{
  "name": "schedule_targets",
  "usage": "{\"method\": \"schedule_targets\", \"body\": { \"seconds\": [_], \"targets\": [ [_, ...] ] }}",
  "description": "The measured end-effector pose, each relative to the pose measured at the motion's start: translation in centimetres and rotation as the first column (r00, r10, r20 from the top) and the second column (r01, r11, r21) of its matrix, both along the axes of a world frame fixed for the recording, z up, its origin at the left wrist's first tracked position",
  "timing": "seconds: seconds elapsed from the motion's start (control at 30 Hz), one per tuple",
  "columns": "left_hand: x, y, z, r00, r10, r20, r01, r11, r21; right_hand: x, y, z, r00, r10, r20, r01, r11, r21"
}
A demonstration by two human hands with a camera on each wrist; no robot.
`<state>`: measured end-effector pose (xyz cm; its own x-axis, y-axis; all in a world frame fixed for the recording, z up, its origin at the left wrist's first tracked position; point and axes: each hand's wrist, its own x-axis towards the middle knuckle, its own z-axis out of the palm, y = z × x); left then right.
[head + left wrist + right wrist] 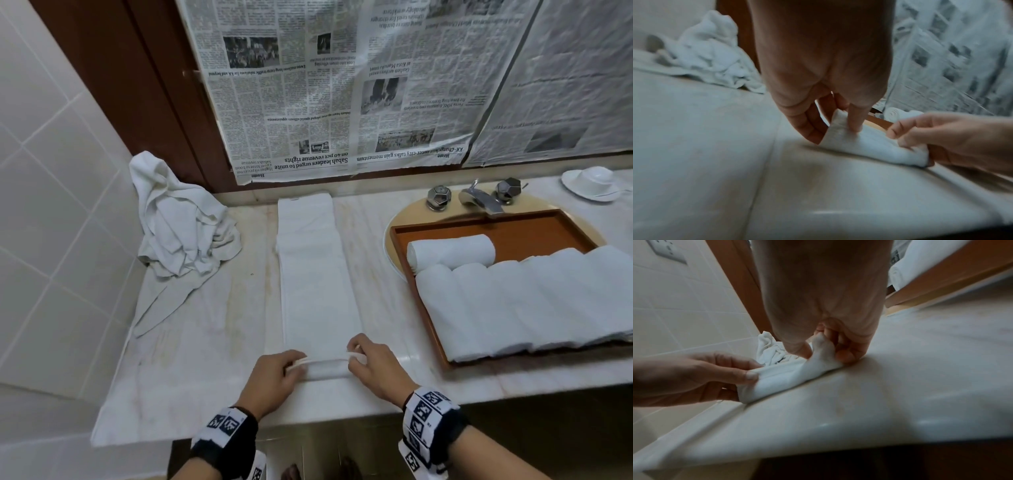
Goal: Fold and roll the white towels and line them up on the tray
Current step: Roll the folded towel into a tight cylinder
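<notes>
A white towel [317, 267], folded into a long narrow strip, lies on the marble counter and runs away from me. Its near end [327, 367] is curled into a small roll. My left hand [274, 377] pinches the roll's left end [840, 129], and my right hand [371, 365] pinches its right end [823, 352]. The wooden tray [428, 308] at the right holds several rolled white towels [513, 301] side by side, with one more roll [450, 251] lying crosswise behind them.
A heap of crumpled white towels [178, 229] sits in the back left corner against the tiled wall. The tray lies over a sink below a chrome faucet [479, 200]. A white cup and saucer [594, 181] stand far right. Newspaper covers the wall behind.
</notes>
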<state>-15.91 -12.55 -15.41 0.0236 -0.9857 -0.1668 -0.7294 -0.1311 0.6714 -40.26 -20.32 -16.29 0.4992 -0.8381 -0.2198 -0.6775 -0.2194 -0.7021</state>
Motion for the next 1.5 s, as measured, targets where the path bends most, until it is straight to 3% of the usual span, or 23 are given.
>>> {"method": "schedule_targets", "body": {
  "seconds": [0.17, 0.27, 0.4, 0.53, 0.73, 0.87, 0.93, 1.0, 1.1, 1.23, 1.33, 1.4, 1.5],
  "targets": [
    [-0.5, -0.3, 0.0, 0.983, 0.175, -0.050, -0.173, 0.984, 0.034, -0.2, 1.1, -0.6, 0.998, 0.064, -0.003, -0.064, 0.991, -0.117],
    [-1.3, -0.6, -0.1, 0.987, 0.162, -0.010, -0.161, 0.985, 0.062, -0.2, 1.4, -1.1, 0.982, 0.110, -0.156, -0.149, 0.952, -0.268],
    [-1.7, -0.4, -0.5, 0.990, 0.072, 0.125, -0.076, 0.997, 0.029, -0.4, 1.7, -1.2, 0.935, 0.177, -0.306, -0.315, 0.811, -0.494],
    [-1.8, 0.4, -1.2, 0.955, -0.063, 0.291, 0.092, 0.992, -0.085, -0.1, 2.3, -0.5, 0.900, 0.196, -0.388, -0.381, 0.787, -0.485],
    [-2.3, 1.1, -0.9, 0.945, -0.103, 0.311, 0.130, 0.989, -0.067, 0.6, 1.9, -1.0, 0.942, 0.160, -0.295, -0.297, 0.808, -0.509],
    [-2.8, 1.4, -0.9, 0.916, -0.114, 0.385, 0.140, 0.989, -0.041, 0.9, 1.7, -0.4, 0.946, 0.167, -0.276, -0.277, 0.859, -0.430],
    [-2.7, 1.3, -1.1, 0.922, -0.087, 0.378, 0.122, 0.990, -0.069, 1.3, 1.4, 0.0, 0.969, 0.140, -0.204, -0.203, 0.922, -0.329],
    [-2.8, 1.1, -1.1, 0.936, -0.030, 0.350, 0.066, 0.994, -0.092, 1.3, 1.1, 0.6, 0.998, 0.036, -0.060, -0.044, 0.990, -0.131],
    [-2.3, 1.0, -0.6, 0.956, 0.049, 0.290, -0.037, 0.998, -0.044, 1.2, 1.3, 0.6, 0.995, -0.075, 0.072, 0.078, 0.996, -0.036],
    [-0.7, 0.5, -0.5, 0.983, 0.138, 0.120, -0.139, 0.990, 0.006, 1.4, 1.9, -0.5, 0.989, 0.043, -0.141, -0.077, 0.966, -0.245],
    [0.2, 0.0, -0.5, 0.986, 0.158, 0.055, -0.161, 0.985, 0.056, 1.5, 2.1, -0.9, 0.965, 0.039, -0.259, -0.165, 0.857, -0.489],
    [0.3, -0.3, -0.7, 0.986, 0.166, 0.027, -0.167, 0.983, 0.071, 1.6, 2.4, -0.6, 0.965, 0.024, -0.262, -0.174, 0.806, -0.566],
    [0.1, -0.7, -0.9, 0.980, 0.198, 0.007, -0.199, 0.978, 0.064, 1.9, 3.3, 0.1, 0.953, 0.105, -0.283, -0.253, 0.790, -0.559]
  ]
}}
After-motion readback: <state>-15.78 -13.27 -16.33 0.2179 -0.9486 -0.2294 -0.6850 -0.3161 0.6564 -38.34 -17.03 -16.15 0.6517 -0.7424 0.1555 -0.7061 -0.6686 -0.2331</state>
